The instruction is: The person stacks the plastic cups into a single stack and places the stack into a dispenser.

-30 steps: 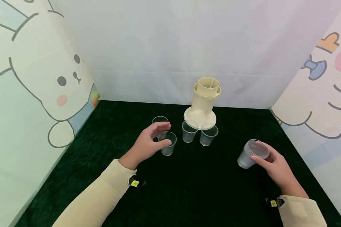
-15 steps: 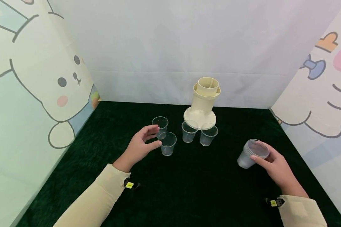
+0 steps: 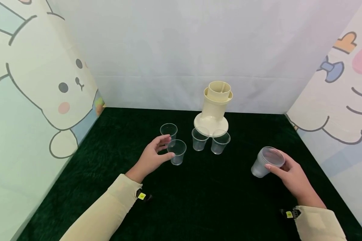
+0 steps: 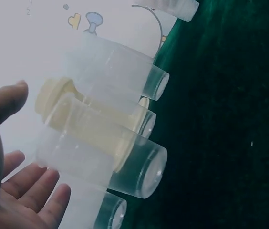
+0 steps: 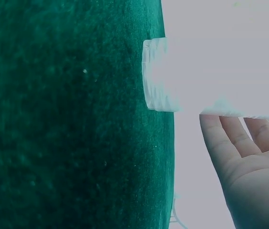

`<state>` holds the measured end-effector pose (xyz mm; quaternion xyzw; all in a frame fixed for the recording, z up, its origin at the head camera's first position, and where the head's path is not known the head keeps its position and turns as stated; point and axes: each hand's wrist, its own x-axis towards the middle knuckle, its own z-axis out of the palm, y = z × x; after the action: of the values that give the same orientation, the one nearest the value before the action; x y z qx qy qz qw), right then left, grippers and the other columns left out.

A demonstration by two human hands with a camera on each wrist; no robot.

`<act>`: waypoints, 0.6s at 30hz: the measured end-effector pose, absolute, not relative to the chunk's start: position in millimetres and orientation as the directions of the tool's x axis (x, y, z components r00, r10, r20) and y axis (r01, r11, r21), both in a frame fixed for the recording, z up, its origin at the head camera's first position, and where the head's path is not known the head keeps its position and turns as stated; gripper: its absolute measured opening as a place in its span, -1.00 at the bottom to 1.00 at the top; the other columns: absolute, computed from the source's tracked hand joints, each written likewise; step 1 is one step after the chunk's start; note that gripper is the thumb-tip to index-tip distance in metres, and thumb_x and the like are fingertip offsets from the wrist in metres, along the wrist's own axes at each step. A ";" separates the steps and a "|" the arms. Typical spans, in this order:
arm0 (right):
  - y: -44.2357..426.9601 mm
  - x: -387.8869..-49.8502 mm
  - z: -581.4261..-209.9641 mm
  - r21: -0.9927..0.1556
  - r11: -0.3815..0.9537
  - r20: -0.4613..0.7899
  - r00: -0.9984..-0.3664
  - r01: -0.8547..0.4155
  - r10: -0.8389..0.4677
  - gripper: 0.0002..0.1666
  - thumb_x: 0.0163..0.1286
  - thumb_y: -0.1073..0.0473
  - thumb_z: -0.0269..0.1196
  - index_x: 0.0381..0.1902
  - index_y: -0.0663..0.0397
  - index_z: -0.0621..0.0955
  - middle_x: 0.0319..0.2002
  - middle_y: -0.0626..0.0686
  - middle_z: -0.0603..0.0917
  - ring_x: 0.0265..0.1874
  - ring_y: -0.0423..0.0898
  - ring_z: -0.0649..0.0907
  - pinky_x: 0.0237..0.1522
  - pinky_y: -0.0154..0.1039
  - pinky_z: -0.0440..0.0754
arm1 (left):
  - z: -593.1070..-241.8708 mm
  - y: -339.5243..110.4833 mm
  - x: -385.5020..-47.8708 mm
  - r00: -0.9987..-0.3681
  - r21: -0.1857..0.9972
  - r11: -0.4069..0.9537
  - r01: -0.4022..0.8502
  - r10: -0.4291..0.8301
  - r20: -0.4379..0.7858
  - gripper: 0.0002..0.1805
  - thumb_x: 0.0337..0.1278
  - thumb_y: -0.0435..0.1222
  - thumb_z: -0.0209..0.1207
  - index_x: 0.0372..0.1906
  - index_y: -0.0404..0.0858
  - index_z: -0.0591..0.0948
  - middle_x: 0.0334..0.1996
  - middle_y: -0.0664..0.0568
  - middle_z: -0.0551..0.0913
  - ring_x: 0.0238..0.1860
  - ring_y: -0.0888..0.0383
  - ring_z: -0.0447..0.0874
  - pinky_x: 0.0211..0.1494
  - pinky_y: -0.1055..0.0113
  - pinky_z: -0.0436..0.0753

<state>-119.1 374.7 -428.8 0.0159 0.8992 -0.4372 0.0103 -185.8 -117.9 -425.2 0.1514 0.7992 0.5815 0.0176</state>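
My left hand (image 3: 151, 155) is beside a clear plastic cup (image 3: 176, 155), its thumb and fingers spread around the near side. In the left wrist view that cup (image 4: 139, 167) stands apart from the thumb, and the fingertips look close to its wall; contact cannot be told. A second clear cup (image 3: 169, 130) stands just behind, partly hidden by the fingers. On the right, my right hand (image 3: 289, 170) grips a stack of nested clear plastic cups (image 3: 260, 165), thumb in front and fingers behind. The right wrist view shows the stack's ridged base (image 5: 158, 76).
Two more clear cups, a middle one (image 3: 199, 142) and a right one (image 3: 220, 144), stand before a cream cylindrical holder (image 3: 214, 107) with a round base. Dark green cloth (image 3: 205, 201) covers the table. A white curtain (image 3: 169, 43) hangs behind, with printed cartoon panels at both sides.
The left hand drew back left from the front-left cup, then came slightly right toward it again. The right hand keeps its grip on the stack, and the view shifts a little.
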 end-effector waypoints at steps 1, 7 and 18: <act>374.8 -119.3 -428.7 -0.786 0.617 -0.030 -0.999 0.035 0.019 -0.15 0.55 -0.16 0.24 0.61 0.01 0.23 0.37 0.21 0.40 0.02 -0.31 0.50 -0.17 -0.54 0.54 | -426.2 -117.5 -186.6 -0.954 0.935 0.279 0.217 0.263 0.143 -0.21 0.16 -0.24 0.48 0.47 -0.14 0.40 0.37 -0.03 0.48 0.37 0.06 0.45 0.44 0.03 0.44; 375.8 -118.2 -429.0 -0.797 0.604 -0.005 -1.000 0.007 0.006 -0.20 0.55 -0.10 0.25 0.60 -0.03 0.25 0.35 0.17 0.42 0.02 -0.35 0.51 -0.15 -0.55 0.54 | -431.8 -113.4 -191.0 -0.956 0.936 0.296 0.191 0.271 0.109 -0.16 0.14 -0.22 0.49 0.49 -0.20 0.36 0.35 -0.02 0.48 0.36 0.07 0.46 0.42 0.05 0.46; 374.1 -116.5 -427.2 -0.805 0.594 0.001 -1.000 -0.004 -0.005 -0.22 0.56 -0.08 0.24 0.59 -0.04 0.27 0.34 0.16 0.43 0.04 -0.36 0.51 -0.12 -0.55 0.53 | -438.4 -105.0 -195.3 -0.955 0.936 0.317 0.150 0.290 0.054 -0.15 0.16 -0.20 0.47 0.52 -0.11 0.34 0.35 0.03 0.49 0.36 0.09 0.46 0.43 0.05 0.45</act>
<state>-116.5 374.1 -427.2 -0.0027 0.8927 -0.4507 0.0007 -195.3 -105.0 -438.4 0.1359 0.8092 0.5682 0.0618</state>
